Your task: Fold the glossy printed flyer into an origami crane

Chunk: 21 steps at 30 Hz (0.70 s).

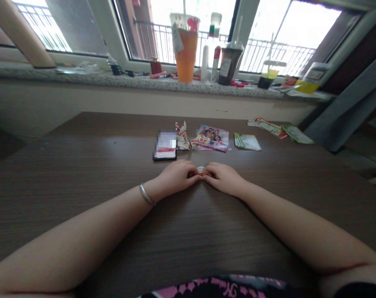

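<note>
My left hand and my right hand meet at the middle of a dark wooden table. Both are closed, fingertips pinching a small folded piece of paper, white with red print, which rests on or just above the tabletop. Most of the paper is hidden by my fingers. A silver bracelet circles my left wrist. Just beyond my hands lies a phone with its screen lit.
Behind the phone sit a folded paper shape, a colourful flyer and more leaflets toward the right. The stone windowsill holds an orange cup, a dark drink cup, bottles and pens.
</note>
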Each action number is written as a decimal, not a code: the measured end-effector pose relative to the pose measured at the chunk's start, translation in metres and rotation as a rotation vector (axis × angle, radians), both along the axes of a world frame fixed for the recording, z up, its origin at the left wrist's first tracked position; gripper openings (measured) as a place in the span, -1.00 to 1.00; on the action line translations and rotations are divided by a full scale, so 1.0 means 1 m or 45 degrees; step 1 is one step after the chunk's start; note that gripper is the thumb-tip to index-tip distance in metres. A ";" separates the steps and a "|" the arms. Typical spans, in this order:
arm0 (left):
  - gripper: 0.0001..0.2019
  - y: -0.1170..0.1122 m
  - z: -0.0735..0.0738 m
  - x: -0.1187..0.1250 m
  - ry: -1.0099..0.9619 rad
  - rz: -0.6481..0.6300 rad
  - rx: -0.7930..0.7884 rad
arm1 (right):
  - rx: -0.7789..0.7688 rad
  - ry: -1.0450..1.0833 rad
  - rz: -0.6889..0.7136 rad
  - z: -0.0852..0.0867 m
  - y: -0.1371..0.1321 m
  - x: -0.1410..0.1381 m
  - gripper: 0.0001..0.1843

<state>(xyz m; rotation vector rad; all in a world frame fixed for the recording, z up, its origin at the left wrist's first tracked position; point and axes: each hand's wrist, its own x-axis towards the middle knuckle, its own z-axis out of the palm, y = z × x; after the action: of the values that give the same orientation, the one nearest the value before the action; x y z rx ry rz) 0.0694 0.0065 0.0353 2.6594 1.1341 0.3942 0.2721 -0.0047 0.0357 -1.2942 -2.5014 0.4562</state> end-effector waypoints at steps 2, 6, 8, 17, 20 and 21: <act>-0.76 0.000 -0.002 0.001 0.010 -0.012 0.044 | -0.002 0.031 -0.022 -0.001 0.000 0.001 -0.77; -0.77 0.001 -0.004 0.003 0.063 -0.040 0.115 | -0.057 0.083 -0.061 -0.006 0.003 0.001 -0.72; -0.79 0.002 -0.005 0.003 0.090 -0.054 0.131 | -0.074 0.083 -0.057 -0.006 0.005 0.000 -0.70; -0.78 0.003 -0.006 0.004 0.130 -0.016 0.113 | -0.035 -0.004 -0.067 -0.001 0.003 -0.004 -0.75; -0.77 0.002 -0.006 0.005 0.151 0.011 0.130 | -0.029 0.028 -0.106 -0.001 0.001 -0.003 -0.75; -0.77 0.002 -0.005 0.006 0.161 0.021 0.138 | -0.028 0.033 -0.122 -0.001 0.001 -0.002 -0.75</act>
<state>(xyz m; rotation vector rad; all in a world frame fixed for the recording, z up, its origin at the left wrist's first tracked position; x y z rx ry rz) 0.0750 0.0084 0.0299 2.8060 1.2040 0.3025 0.2703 -0.0040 0.0345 -1.3998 -2.4075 0.4768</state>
